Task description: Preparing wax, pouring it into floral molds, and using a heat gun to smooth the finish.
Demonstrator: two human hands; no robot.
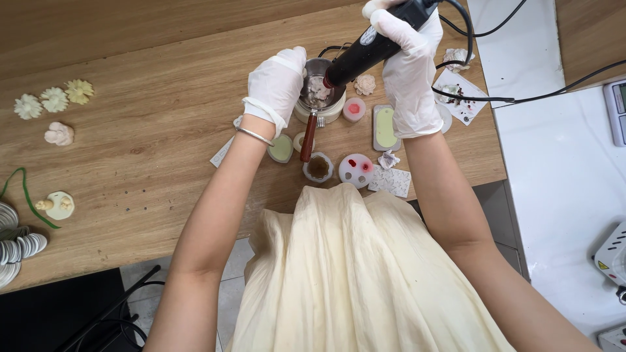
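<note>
white-gloved hands: black heat tool aimed into small metal pot

white gloves cover both hands. right hand (407,72), upper centre of the frame, is wrapped tight around the handle of a black heat tool (365,51); the fingers are pressed closed on it. the tool slants down and left so its nozzle points into the metal pot (319,88), just above the pale lumpy material inside. left hand (277,85) is cupped against the pot's left wall, fingers curved and touching it, which appears to steady the pot under the nozzle. a judgement only: the contents look like wax being softened.

the pot sits on a cream base on the wooden table (150,130), its red-brown handle (308,137) pointing toward the person.

surroundings:
- small moulds and cups lie close below the pot: a pink round one (354,109), a pale green rectangular mould (385,127), a brown-filled cup (318,167), a white palette with red spots (356,169).
- black cords (521,98) trail right across a white counter.
- pale flower shapes (53,100) lie at upper left, well apart.

the crowded moulds leave little room around the handle.
</note>
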